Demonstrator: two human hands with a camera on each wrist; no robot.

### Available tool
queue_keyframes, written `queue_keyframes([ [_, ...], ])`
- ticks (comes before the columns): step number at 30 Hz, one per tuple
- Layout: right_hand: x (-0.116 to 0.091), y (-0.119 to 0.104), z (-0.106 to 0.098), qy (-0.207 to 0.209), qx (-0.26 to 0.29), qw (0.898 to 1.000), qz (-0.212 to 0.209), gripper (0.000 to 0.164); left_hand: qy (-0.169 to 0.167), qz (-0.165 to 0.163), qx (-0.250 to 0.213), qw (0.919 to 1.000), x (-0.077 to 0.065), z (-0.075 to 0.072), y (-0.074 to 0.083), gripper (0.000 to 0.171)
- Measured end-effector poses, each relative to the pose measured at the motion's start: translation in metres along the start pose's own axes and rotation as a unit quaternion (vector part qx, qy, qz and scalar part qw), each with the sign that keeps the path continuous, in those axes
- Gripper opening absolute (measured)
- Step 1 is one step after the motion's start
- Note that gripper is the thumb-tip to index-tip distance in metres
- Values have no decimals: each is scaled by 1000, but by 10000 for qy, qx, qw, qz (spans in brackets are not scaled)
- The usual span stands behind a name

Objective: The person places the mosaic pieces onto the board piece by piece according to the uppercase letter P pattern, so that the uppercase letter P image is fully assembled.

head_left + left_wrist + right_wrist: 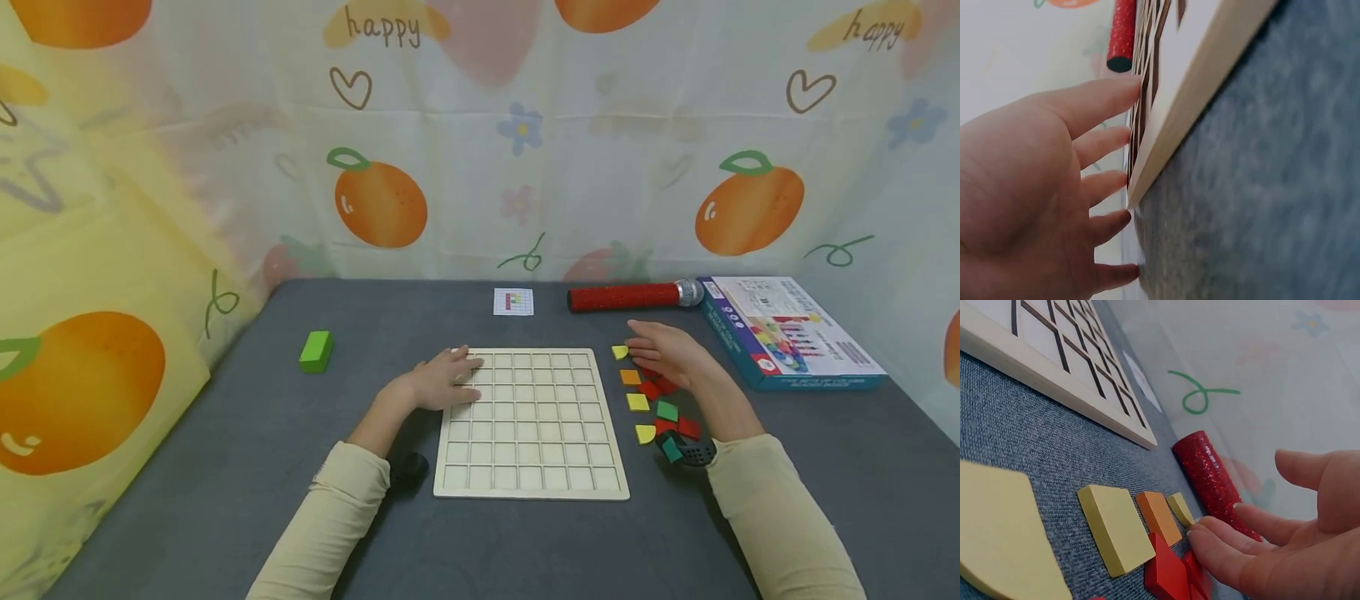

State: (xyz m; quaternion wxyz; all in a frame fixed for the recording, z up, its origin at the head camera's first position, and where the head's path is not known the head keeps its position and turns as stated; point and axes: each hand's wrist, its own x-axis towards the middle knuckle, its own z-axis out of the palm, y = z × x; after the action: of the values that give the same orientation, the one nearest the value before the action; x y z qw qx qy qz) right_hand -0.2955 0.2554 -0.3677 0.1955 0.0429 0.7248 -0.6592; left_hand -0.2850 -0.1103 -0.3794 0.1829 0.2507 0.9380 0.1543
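A pale wooden grid board (531, 423) lies flat on the grey table. My left hand (442, 379) rests with spread fingers on its upper left corner; in the left wrist view the fingertips (1127, 87) are at the board's edge. Right of the board is a group of small coloured blocks: a yellow square (1116, 528), an orange square (1159, 517), red pieces (1169, 569), a green one (667, 410) and yellow rounded ones (645, 434). My right hand (667, 350) reaches over the far end of this group, fingers extended beside the small far yellow piece (1180, 509).
A small printed grid card (513, 302) lies behind the board. Farther right are a red glittery microphone-shaped tube (626, 297) and a flat box (795, 333) with a printed lid. A bright green block (317, 352) stands at the left. A patterned cloth hangs behind the table.
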Motion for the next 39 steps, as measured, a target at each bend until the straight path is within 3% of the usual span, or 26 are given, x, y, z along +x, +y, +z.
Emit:
queue_keyframes([
  [7,2,1,-1,79,25,10000,48,69,30,-400,200,9990,5,3,11,66],
  [13,2,1,-1,134,28,9999,3,69,-58,-555,310,9980,11,-1,16,66],
  [25,9,-1,9,197,-225,9995,-139,62,-153,-801,373,9960,17,-4,14,66],
  [33,16,0,13,349,-1071,9930,-367,56,-2,-996,316,9945,19,-3,18,67],
  [39,17,0,16,618,-2350,9692,-408,55,44,-1089,285,9936,21,-3,20,67],
])
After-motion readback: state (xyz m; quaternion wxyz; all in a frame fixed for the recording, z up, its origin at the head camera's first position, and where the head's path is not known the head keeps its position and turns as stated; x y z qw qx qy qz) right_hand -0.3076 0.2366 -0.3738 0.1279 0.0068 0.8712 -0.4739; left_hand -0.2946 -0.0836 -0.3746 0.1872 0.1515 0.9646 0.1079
